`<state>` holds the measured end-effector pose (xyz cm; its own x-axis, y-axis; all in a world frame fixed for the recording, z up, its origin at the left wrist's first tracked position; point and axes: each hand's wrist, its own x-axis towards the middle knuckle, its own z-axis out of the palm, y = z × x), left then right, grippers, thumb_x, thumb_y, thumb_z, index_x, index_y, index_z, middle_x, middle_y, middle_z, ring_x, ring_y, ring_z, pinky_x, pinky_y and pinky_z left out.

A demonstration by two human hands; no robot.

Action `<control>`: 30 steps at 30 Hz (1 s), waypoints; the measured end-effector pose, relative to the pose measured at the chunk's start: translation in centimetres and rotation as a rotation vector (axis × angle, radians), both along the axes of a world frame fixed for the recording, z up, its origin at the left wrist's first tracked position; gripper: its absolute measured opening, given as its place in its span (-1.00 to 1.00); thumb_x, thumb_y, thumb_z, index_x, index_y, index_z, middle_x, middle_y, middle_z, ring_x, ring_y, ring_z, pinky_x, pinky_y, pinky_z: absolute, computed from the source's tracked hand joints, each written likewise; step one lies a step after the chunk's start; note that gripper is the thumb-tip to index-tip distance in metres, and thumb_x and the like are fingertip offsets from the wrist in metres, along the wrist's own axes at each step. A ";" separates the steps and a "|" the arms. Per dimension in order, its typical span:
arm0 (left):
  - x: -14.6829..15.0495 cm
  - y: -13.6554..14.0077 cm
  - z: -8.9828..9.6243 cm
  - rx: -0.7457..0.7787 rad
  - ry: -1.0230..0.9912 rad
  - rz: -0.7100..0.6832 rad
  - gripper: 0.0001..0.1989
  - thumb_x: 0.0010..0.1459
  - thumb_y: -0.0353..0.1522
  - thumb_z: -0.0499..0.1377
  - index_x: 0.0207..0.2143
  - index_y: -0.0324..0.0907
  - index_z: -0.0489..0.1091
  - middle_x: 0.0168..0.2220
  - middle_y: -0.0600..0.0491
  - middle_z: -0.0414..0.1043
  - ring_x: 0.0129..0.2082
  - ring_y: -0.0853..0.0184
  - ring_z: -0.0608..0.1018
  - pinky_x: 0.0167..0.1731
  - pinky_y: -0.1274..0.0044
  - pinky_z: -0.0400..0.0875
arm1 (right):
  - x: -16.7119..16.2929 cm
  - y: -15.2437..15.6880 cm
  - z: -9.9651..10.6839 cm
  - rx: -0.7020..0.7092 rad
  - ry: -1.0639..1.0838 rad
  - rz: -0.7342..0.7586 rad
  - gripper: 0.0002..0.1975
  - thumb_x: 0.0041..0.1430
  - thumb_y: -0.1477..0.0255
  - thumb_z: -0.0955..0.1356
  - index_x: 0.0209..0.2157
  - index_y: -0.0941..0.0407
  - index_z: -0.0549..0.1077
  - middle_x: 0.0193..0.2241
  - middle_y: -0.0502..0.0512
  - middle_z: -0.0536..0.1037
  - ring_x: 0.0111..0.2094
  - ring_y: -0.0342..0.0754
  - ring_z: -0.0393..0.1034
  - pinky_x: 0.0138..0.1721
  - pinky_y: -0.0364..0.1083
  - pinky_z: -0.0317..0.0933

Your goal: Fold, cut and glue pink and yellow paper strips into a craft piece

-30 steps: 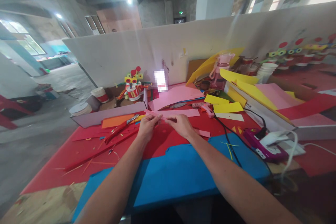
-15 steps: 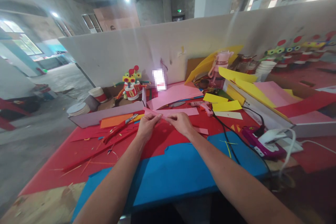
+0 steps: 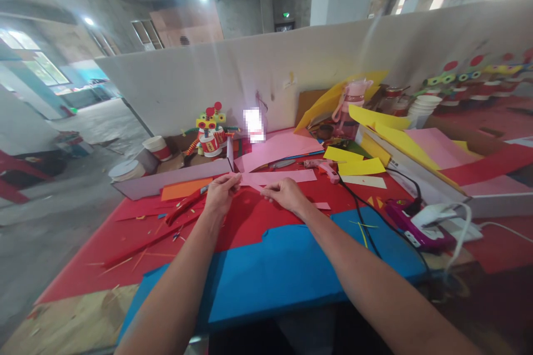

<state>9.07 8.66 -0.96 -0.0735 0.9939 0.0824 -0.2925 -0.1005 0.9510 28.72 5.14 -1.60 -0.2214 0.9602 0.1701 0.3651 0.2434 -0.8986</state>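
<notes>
Between my two hands a narrow pink paper strip (image 3: 251, 183) is stretched above the red tabletop. My left hand (image 3: 222, 189) pinches its left end, fingers closed. At the right end, my right hand (image 3: 283, 194) holds it between thumb and fingertips. Just behind lies a wider pink paper strip (image 3: 291, 176) flat on the table. A utility knife with a red handle (image 3: 183, 206) lies left of my left hand, its front end partly hidden by that hand. Beyond my right hand rests a pink glue gun (image 3: 327, 168) with a black cord.
Paper-cup robot figures (image 3: 211, 133) stand behind a low box at the back left. Pink sheets (image 3: 283, 147) lie at the back, yellow pieces (image 3: 362, 166) to the right. A purple power strip (image 3: 416, 227) with cables and a box of coloured paper (image 3: 474, 194) occupy the right side.
My left hand has moved left, away from my right hand, and more of the narrow pink strip shows between them. The right hand has barely shifted.
</notes>
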 end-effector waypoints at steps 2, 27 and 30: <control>0.1 -0.1 0.2 0.036 -0.057 0.045 -0.68 -0.35 -0.27 0.48 -0.58 -0.26 0.49 -0.62 0.12 0.36 -0.62 0.53 0.34 -0.59 0.63 0.21 | 0.0 0.1 -0.1 0.019 0.023 -0.005 -0.79 0.14 0.35 0.39 -0.46 0.14 0.62 -0.58 0.04 0.59 -0.54 -0.11 0.46 -0.50 -0.20 0.22; 3.0 -1.8 -0.4 0.085 0.116 -0.041 -0.72 -0.21 -0.22 0.43 -0.60 -0.25 0.51 -0.62 0.06 0.46 -0.58 0.44 0.42 -0.48 0.56 0.31 | -0.1 -0.9 1.0 0.245 -0.002 -0.103 -0.85 0.17 0.42 0.40 -0.26 0.03 0.64 -0.29 0.05 0.67 -0.26 0.02 0.55 -0.27 -0.12 0.32; 3.0 -1.8 -0.3 0.083 0.122 -0.039 -0.73 -0.21 -0.22 0.43 -0.59 -0.25 0.51 -0.62 0.06 0.46 -0.57 0.45 0.42 -0.47 0.57 0.32 | -0.1 -0.7 0.7 0.244 -0.009 -0.112 -0.86 0.17 0.43 0.39 -0.29 0.05 0.64 -0.35 0.05 0.66 -0.32 0.00 0.54 -0.32 -0.14 0.28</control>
